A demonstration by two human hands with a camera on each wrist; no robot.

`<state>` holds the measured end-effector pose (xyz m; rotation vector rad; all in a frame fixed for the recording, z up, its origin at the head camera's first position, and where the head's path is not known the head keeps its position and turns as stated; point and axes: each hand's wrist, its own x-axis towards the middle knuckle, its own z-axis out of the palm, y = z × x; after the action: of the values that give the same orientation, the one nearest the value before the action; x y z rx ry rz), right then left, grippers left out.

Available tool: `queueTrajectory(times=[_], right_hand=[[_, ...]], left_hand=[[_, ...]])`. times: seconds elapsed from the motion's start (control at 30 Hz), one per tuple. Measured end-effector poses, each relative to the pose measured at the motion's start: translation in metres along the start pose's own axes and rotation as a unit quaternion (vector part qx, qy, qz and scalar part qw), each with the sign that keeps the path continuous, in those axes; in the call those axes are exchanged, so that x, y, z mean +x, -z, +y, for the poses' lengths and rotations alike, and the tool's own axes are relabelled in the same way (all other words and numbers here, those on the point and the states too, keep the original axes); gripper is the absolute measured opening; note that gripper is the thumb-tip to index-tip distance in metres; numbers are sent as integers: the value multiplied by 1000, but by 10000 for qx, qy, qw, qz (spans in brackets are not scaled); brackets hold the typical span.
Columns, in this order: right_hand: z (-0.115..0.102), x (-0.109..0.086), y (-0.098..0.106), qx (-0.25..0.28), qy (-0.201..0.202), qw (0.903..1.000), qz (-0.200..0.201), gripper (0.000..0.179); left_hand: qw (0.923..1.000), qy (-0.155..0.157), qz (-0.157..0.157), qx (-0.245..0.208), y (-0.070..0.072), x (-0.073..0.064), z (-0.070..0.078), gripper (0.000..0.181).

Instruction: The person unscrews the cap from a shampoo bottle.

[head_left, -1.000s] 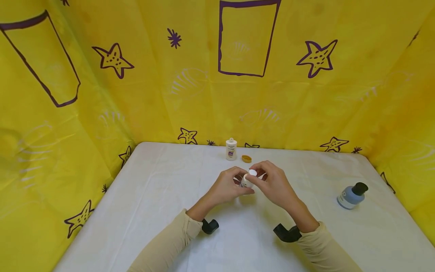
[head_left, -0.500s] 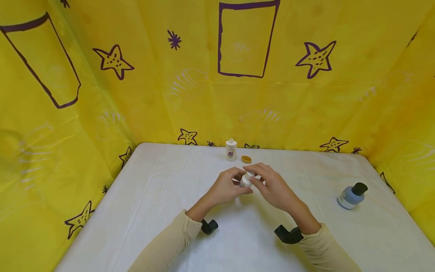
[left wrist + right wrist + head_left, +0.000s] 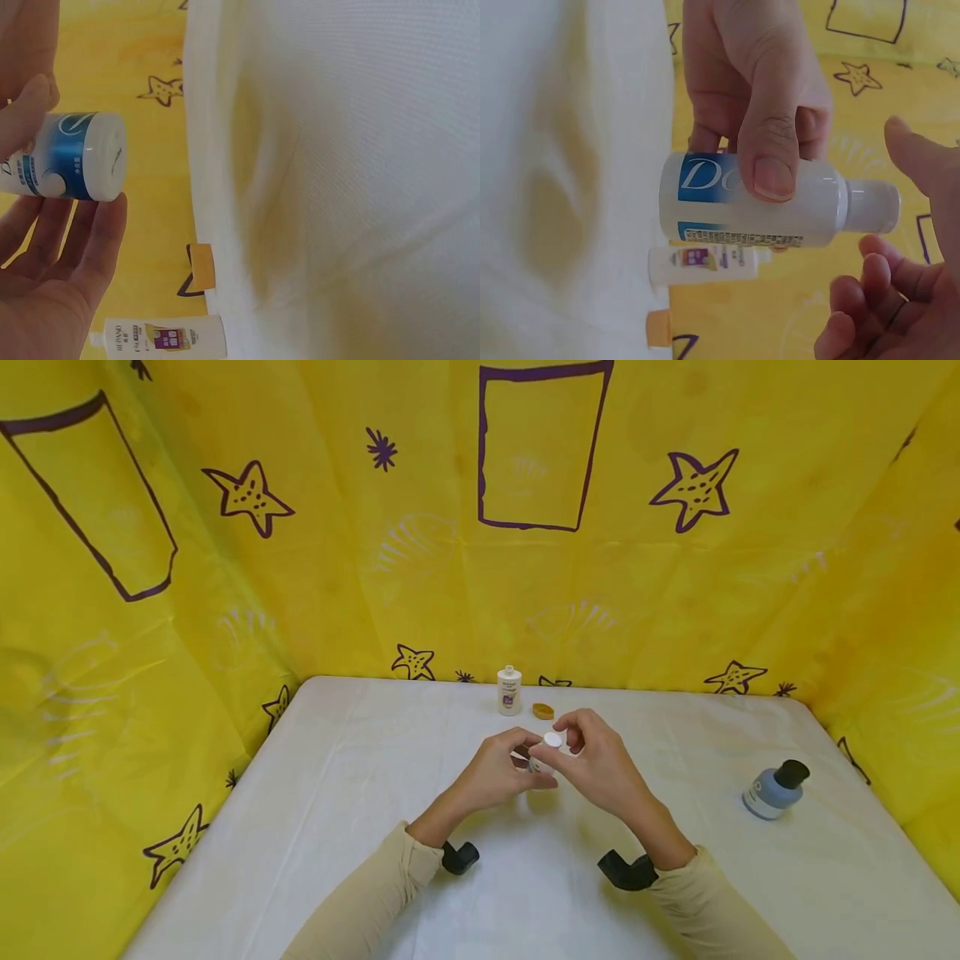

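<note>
A small white Dove bottle (image 3: 821, 202) with a blue label is gripped between the thumb and fingers of my left hand (image 3: 498, 770), above the table. Its white cap (image 3: 874, 206) sits on the neck and points up in the head view. My right hand (image 3: 598, 768) is around the cap; in the right wrist view its thumb and bent fingers stand apart from it, a gap on both sides. The bottle's base (image 3: 106, 156) shows in the left wrist view. In the head view my hands cover much of the bottle.
A white bottle (image 3: 509, 692) without a cap stands at the back of the white table (image 3: 360, 760). Beside it lies an orange cap (image 3: 543, 712). A blue bottle with a black cap (image 3: 774, 790) stands at the right. Yellow patterned cloth (image 3: 420, 585) rises behind and at both sides.
Half a second ago my right fingers were closed around the white cap; now they have spread away from it. My left hand keeps its hold on the bottle, almost unmoved.
</note>
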<state>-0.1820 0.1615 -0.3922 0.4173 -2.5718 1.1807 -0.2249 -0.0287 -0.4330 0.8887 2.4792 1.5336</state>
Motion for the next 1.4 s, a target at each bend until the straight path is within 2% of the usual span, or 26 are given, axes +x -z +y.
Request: queueTrajectory(times=[0.2, 0.37, 0.5, 0.63, 0.83, 0.9, 1.03, 1.27, 1.4], right_hand=[[1, 0, -2, -104, 155, 9997, 127, 33], [3, 0, -3, -103, 602, 9980, 169, 27], [2, 1, 1, -27, 874, 9961, -86, 23], [1, 0, 4, 6, 1131, 9926, -439, 26], [0, -2, 5, -179, 1611, 9851, -574, 32], [-1, -2, 5, -112, 1514, 9863, -650, 34], [-2, -3, 5, -22, 1074, 9919, -684, 41], [0, 0, 1, -197, 314, 9992, -118, 43], [0, 1, -2, -225, 195, 9995, 123, 42]], left_hand=[[9999, 117, -86, -34, 0, -1, -2, 42], [9999, 91, -67, 41, 1, -1, -2, 43], [9999, 32, -78, 62, 1, -1, -3, 45], [9999, 0, -89, 60, 1, -1, -5, 46], [10000, -64, -31, 70, 3, -2, -4, 46], [10000, -60, -26, 69, 3, -2, -4, 46], [9999, -5, -20, 103, 4, -2, -4, 45], [10000, -6, -60, 52, 3, -2, -3, 43], [9999, 81, -80, 45, 1, -2, -3, 42]])
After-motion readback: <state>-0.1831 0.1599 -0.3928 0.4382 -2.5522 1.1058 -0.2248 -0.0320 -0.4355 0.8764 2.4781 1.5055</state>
